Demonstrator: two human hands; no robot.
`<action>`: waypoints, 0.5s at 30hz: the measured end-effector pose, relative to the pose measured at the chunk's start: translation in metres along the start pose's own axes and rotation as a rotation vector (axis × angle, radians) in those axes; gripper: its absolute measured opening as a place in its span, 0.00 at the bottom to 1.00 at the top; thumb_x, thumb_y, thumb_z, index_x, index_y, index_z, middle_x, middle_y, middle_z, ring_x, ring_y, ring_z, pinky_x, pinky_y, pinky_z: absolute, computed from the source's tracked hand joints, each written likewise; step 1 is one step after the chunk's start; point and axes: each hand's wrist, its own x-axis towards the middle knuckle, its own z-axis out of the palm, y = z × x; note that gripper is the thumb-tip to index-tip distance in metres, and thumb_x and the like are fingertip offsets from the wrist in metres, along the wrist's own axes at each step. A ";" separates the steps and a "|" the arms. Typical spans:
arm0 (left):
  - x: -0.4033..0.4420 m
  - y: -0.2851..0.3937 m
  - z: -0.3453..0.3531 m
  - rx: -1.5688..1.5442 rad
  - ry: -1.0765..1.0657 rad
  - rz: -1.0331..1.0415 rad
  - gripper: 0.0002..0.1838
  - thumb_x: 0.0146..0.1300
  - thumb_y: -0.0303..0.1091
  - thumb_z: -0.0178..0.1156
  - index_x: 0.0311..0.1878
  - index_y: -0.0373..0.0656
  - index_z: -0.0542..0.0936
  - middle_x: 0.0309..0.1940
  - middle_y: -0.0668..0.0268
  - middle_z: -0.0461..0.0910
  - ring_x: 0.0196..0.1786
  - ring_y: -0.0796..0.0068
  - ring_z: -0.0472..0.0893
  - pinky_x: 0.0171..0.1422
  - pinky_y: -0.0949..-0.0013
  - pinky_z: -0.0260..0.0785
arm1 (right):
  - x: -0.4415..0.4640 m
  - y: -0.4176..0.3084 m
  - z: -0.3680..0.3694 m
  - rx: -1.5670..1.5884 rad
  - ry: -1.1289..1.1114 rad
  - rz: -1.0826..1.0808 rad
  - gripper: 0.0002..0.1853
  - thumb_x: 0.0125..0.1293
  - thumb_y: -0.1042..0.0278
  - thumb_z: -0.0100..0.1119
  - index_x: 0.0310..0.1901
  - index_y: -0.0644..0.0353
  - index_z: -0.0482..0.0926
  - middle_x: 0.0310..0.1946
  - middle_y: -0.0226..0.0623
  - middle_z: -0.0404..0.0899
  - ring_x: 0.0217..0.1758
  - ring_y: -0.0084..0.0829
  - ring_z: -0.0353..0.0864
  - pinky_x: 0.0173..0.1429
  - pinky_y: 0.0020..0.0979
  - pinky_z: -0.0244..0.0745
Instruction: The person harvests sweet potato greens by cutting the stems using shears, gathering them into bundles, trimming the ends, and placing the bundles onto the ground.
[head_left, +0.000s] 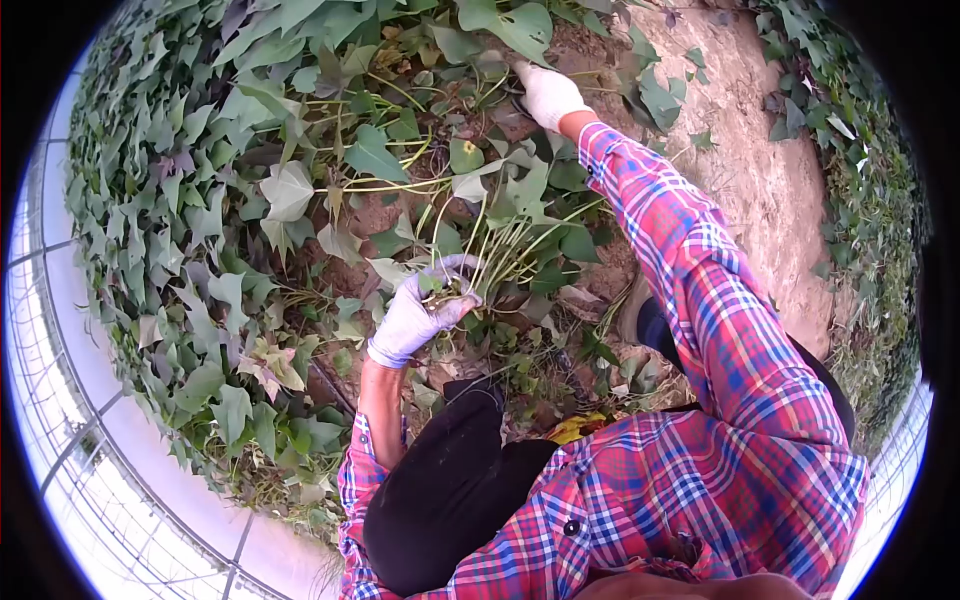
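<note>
The left hand (425,318), in a pale glove, is curled part-way closed around a loose stem bunch (492,258), with a gap between thumb and forefinger through which some of the greenery shows. The stems fan up and away from the palm towards the leaves. The right hand (548,97), also gloved, reaches far forward into the foliage; its fingers are partly hidden, so how far they are closed cannot be told. A small dark object (519,104) lies against its fingers, too obscured to identify.

The stem bunch lies low over the ground, in front of the bent knee (450,480) and among lobed-leaf vines (372,155), apparently sweet potato. A bare soil strip (745,170) runs along the right, beside the plaid sleeve (690,235); a dark shoe (655,330) rests near it, and a yellow item (577,428) is by the body.

In handling, the stems are probably light, slender and flexible, yet liable to snap if sharply bent; the leaves are soft and tear easily. Neighbouring runners may tangle and add drag. The firmest hold is judged to be around the gathered stems, below the leaves, with moderate pressure.
</note>
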 end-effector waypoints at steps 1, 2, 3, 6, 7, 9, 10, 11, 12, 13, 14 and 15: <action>0.000 0.003 0.007 -0.011 0.084 0.095 0.24 0.56 0.42 0.72 0.54 0.41 0.80 0.37 0.75 0.81 0.32 0.91 0.70 0.36 0.82 0.62 | -0.004 -0.002 -0.003 -0.035 -0.059 0.043 0.21 0.59 0.65 0.58 0.54 0.58 0.73 0.42 0.53 0.81 0.48 0.51 0.80 0.52 0.45 0.75; 0.000 0.006 0.004 -0.007 0.073 0.063 0.23 0.57 0.37 0.70 0.54 0.40 0.79 0.41 0.73 0.81 0.37 0.87 0.74 0.43 0.80 0.67 | -0.009 -0.006 -0.010 -0.071 -0.120 0.085 0.20 0.58 0.65 0.59 0.52 0.59 0.73 0.42 0.54 0.81 0.48 0.52 0.80 0.51 0.46 0.75; -0.002 0.007 0.001 -0.004 0.058 0.027 0.21 0.58 0.32 0.68 0.55 0.39 0.79 0.44 0.71 0.81 0.43 0.83 0.79 0.50 0.77 0.72 | -0.017 -0.007 -0.016 -0.055 -0.137 0.082 0.20 0.57 0.64 0.59 0.51 0.60 0.73 0.40 0.56 0.80 0.45 0.52 0.80 0.50 0.46 0.75; 0.004 -0.012 -0.007 -0.002 0.100 0.111 0.16 0.58 0.31 0.68 0.49 0.38 0.81 0.42 0.69 0.83 0.42 0.82 0.80 0.50 0.75 0.72 | -0.034 0.003 -0.033 0.051 -0.175 0.108 0.22 0.57 0.56 0.59 0.46 0.65 0.77 0.38 0.57 0.81 0.45 0.53 0.81 0.51 0.44 0.76; 0.003 -0.015 -0.008 -0.010 0.141 0.097 0.14 0.58 0.31 0.68 0.47 0.38 0.81 0.41 0.69 0.84 0.42 0.81 0.80 0.50 0.75 0.73 | -0.041 0.015 -0.036 0.136 -0.152 0.098 0.22 0.57 0.57 0.60 0.47 0.66 0.77 0.35 0.55 0.81 0.42 0.50 0.82 0.49 0.42 0.76; 0.005 -0.008 -0.004 -0.071 0.192 0.172 0.13 0.60 0.30 0.67 0.46 0.38 0.81 0.39 0.68 0.85 0.41 0.81 0.81 0.49 0.77 0.72 | -0.055 -0.003 -0.072 0.570 -0.285 0.224 0.22 0.57 0.60 0.63 0.50 0.65 0.78 0.29 0.41 0.82 0.29 0.29 0.81 0.35 0.29 0.75; 0.006 -0.003 -0.001 -0.127 0.245 0.209 0.13 0.60 0.30 0.67 0.47 0.38 0.80 0.39 0.68 0.85 0.40 0.82 0.80 0.49 0.78 0.72 | -0.062 -0.018 -0.094 0.764 -0.401 0.269 0.22 0.58 0.63 0.64 0.52 0.65 0.77 0.28 0.35 0.82 0.27 0.21 0.77 0.31 0.24 0.71; 0.003 0.011 -0.007 0.005 0.212 0.128 0.17 0.61 0.30 0.66 0.52 0.38 0.79 0.39 0.69 0.85 0.38 0.84 0.79 0.46 0.79 0.71 | -0.071 -0.036 -0.117 0.960 -0.521 0.309 0.22 0.59 0.65 0.65 0.53 0.65 0.77 0.27 0.29 0.81 0.24 0.13 0.73 0.27 0.19 0.67; 0.004 0.017 -0.003 -0.021 0.266 0.226 0.19 0.61 0.31 0.66 0.55 0.39 0.78 0.39 0.70 0.84 0.37 0.86 0.78 0.44 0.80 0.69 | -0.082 -0.063 -0.143 1.087 -0.576 0.334 0.23 0.60 0.66 0.66 0.55 0.64 0.76 0.30 0.26 0.82 0.23 0.10 0.71 0.24 0.16 0.62; 0.004 0.022 0.005 -0.046 0.321 0.325 0.21 0.61 0.32 0.67 0.57 0.40 0.78 0.38 0.71 0.84 0.35 0.87 0.77 0.41 0.81 0.68 | -0.089 -0.083 -0.154 1.093 -0.630 0.252 0.25 0.61 0.67 0.66 0.58 0.64 0.72 0.30 0.26 0.81 0.22 0.10 0.70 0.23 0.15 0.61; -0.001 0.037 0.011 -0.091 0.289 0.353 0.23 0.60 0.33 0.68 0.59 0.41 0.78 0.35 0.74 0.82 0.33 0.90 0.74 0.37 0.82 0.65 | -0.095 -0.104 -0.162 1.097 -0.684 0.167 0.27 0.62 0.68 0.65 0.61 0.63 0.69 0.30 0.25 0.80 0.21 0.10 0.70 0.22 0.15 0.61; -0.006 0.042 0.014 -0.086 0.309 0.351 0.23 0.59 0.33 0.68 0.58 0.42 0.78 0.34 0.75 0.81 0.31 0.90 0.73 0.36 0.83 0.64 | -0.105 -0.129 -0.176 1.177 -0.742 0.137 0.26 0.63 0.67 0.65 0.60 0.64 0.70 0.31 0.25 0.79 0.21 0.10 0.70 0.22 0.15 0.62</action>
